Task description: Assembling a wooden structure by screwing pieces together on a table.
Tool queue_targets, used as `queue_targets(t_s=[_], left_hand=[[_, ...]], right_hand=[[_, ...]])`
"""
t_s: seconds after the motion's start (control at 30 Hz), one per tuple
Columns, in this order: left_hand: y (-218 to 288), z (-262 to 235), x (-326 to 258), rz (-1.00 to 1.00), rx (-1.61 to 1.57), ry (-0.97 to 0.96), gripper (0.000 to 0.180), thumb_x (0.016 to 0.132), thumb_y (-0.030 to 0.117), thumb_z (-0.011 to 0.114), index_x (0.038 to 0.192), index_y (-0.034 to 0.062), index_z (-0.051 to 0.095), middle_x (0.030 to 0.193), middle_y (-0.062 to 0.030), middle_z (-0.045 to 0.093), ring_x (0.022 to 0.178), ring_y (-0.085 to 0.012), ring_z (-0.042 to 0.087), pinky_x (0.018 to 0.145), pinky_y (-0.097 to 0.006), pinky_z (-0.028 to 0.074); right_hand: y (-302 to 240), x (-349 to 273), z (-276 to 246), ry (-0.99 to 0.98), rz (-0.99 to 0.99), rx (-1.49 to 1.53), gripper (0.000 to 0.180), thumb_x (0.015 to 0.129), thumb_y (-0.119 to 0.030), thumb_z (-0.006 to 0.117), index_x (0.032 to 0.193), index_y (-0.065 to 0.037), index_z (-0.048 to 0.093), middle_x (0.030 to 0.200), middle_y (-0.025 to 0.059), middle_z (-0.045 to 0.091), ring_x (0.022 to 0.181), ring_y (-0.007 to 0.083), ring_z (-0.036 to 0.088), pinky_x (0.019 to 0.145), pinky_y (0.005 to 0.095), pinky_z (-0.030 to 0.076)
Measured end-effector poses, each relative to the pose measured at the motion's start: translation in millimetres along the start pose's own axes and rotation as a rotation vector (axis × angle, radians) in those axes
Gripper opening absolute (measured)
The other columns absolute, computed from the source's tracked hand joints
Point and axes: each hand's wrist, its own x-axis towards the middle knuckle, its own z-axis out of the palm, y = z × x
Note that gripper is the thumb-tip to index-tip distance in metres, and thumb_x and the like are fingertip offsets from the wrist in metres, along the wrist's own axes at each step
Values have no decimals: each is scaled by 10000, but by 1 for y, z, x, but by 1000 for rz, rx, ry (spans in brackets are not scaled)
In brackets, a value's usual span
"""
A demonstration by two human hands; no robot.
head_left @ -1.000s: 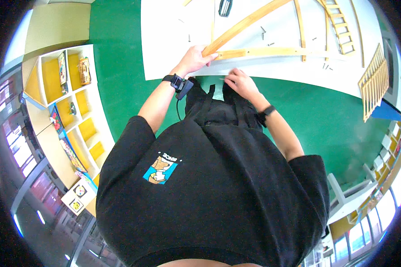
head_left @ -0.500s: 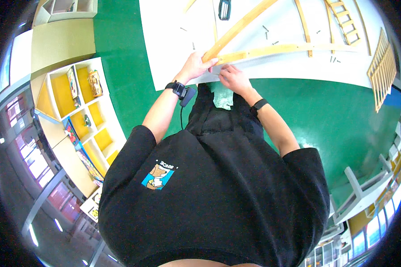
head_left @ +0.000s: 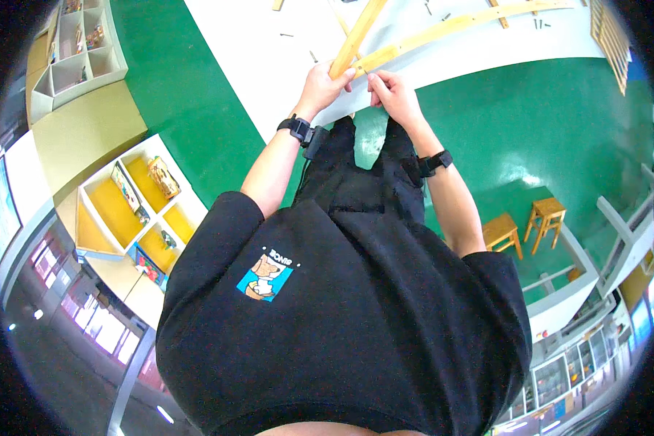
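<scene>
My left hand [head_left: 323, 89] is closed around the lower end of an upright-running wooden slat [head_left: 357, 40], where it meets the end of a long wooden rail [head_left: 429, 33]. Thumb and fingers press the two pieces together at the corner. Just right of it, my right hand [head_left: 394, 95] pinches a thin dark screw [head_left: 366, 72] close to the rail's end; the fingers hide most of it. Both hands are over the near edge of the white table [head_left: 298, 54]. Loose screws [head_left: 538, 24] lie beyond the rail.
A slatted wooden panel [head_left: 609, 43] rests at the table's far right. White shelving with yellow compartments [head_left: 112, 207] stands on the left. Two wooden stools [head_left: 545, 211] are on the green floor [head_left: 479, 138] at the right.
My view has shifted, and the table sits higher in it. My right hand has moved from below the rail's edge up to its end. My left hand keeps its hold at the corner.
</scene>
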Motion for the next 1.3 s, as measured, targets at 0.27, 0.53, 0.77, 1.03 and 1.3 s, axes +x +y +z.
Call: queue_targets(t_s=[0.27, 0.53, 0.77, 1.03, 1.3], left_hand=[[-3, 3, -12, 41, -30, 51, 250, 863, 250, 634, 940, 12, 645, 678, -35, 641, 611, -96, 600, 586, -253, 474], [-2, 14, -25, 33, 64, 102, 311, 847, 306, 652, 962, 18, 650, 697, -91, 670, 624, -148, 659, 587, -282, 512], [-16, 22, -30, 77, 165, 190, 316, 845, 311, 647, 957, 14, 648, 670, -89, 670, 617, -169, 670, 593, -285, 523], [-13, 42, -40, 117, 189, 216, 279, 850, 278, 642, 930, 11, 640, 666, -86, 668, 617, -167, 669, 596, -278, 520], [-5, 52, -47, 101, 158, 254, 274, 806, 276, 659, 913, 25, 636, 690, -172, 628, 655, -315, 644, 585, -353, 498]], right_hand=[[-3, -4, 14, 55, 64, -105, 294, 953, -223, 491, 767, -12, 576, 580, 15, 564, 531, 71, 534, 504, 222, 430], [-2, -9, 10, -1, 64, -189, 280, 940, -207, 519, 772, 5, 590, 592, 24, 580, 543, 76, 566, 502, 217, 448], [-1, -22, 12, 19, 41, -307, 273, 937, -191, 526, 779, 21, 595, 609, 44, 593, 594, 91, 599, 560, 231, 478], [12, -31, -4, -27, 23, -222, 273, 937, -203, 512, 802, 15, 607, 632, 73, 623, 605, 125, 621, 587, 255, 488], [12, -24, -17, -40, -59, -379, 261, 907, -249, 568, 846, -10, 652, 629, 86, 644, 577, 136, 627, 556, 274, 487]])
